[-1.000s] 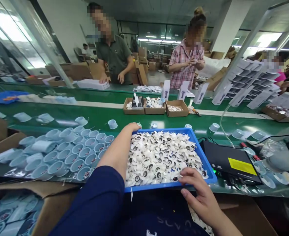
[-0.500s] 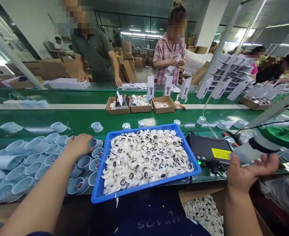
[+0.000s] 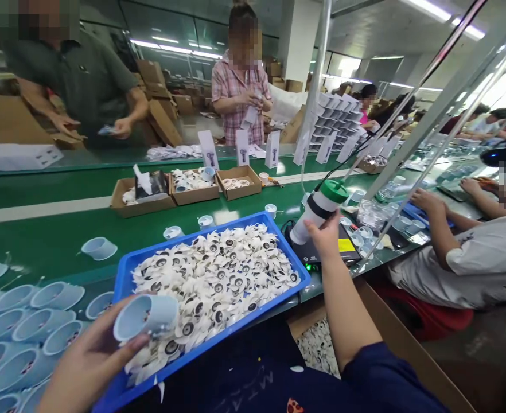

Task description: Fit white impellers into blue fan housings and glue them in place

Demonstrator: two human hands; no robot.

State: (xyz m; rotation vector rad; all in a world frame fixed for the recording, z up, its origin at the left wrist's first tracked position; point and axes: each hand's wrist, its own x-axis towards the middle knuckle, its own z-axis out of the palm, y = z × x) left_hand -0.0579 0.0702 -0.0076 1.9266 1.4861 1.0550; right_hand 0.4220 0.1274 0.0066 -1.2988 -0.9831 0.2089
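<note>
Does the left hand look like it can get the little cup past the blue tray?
Probably not easily: the left hand holds a pale blue cup, and the blue tray lies between it and the little cup, so it must stretch across.

The green conveyor belt (image 3: 42, 229) carries a blue plastic tray (image 3: 171, 245), cardboard boxes (image 3: 240, 195) and pale blue cups (image 3: 55, 295).
</note>
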